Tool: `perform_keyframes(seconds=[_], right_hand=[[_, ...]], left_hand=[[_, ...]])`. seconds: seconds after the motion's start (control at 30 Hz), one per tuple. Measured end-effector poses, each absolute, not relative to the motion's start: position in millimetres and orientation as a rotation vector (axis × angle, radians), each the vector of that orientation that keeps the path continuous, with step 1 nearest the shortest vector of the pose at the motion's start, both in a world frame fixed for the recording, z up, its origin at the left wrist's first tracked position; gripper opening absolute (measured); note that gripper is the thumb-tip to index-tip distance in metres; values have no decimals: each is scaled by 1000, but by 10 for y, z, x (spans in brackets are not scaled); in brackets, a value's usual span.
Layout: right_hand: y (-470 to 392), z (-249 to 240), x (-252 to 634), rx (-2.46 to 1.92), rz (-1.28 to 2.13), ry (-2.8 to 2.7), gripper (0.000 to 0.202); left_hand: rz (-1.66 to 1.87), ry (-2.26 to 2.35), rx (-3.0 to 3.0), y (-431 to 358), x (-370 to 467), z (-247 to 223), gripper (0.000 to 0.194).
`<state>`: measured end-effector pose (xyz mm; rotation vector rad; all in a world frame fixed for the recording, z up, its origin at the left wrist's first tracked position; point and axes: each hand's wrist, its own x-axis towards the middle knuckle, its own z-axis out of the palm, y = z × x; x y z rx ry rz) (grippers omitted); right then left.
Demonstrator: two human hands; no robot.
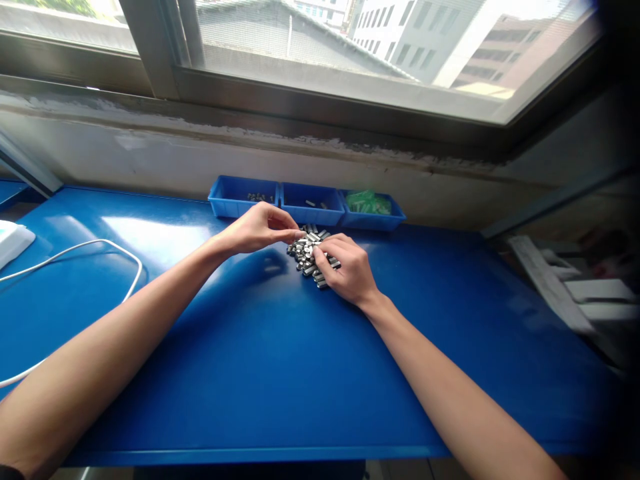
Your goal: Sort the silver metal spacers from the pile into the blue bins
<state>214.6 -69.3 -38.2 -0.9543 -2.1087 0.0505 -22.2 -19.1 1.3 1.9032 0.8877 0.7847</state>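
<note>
A heap of small shiny metal cylinders (pixel 306 257) lies on the blue tabletop (pixel 270 373), some on their sides and some on end. At the heap's upper left edge is my left hand (pixel 260 228), thumb and fingertips pinched together; whatever sits between them is too small to make out. My right hand (pixel 347 267) reaches into the heap from the right, its thumb and forefinger closed at the pieces. Its palm side is hidden, so I cannot tell which piece it grips.
Behind the heap stand three blue bins: the left bin (pixel 218 200) and middle bin (pixel 315 217) hold a few small metal pieces, the right bin (pixel 373 222) green plastic packets. A white cable (pixel 107 242) crosses the table at left, near a white object (pixel 14 240). A window rises behind.
</note>
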Motion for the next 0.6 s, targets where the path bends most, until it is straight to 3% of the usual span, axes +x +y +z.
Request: perform_keyframes(seconds=[0.23,0.43,0.6], right_hand=[[-698,-371,2135,-940,36,-2106,25],[-702,-377,2139,-946,51,-2105,26],[-682,-403,2153,-947,62,-2109,25]], left_hand=[[811,859,1759,-225,-204,76,45],[1392,1145,1413,-127,-253,10,45],[1501,1192,1335,-60,-284,-66,50]])
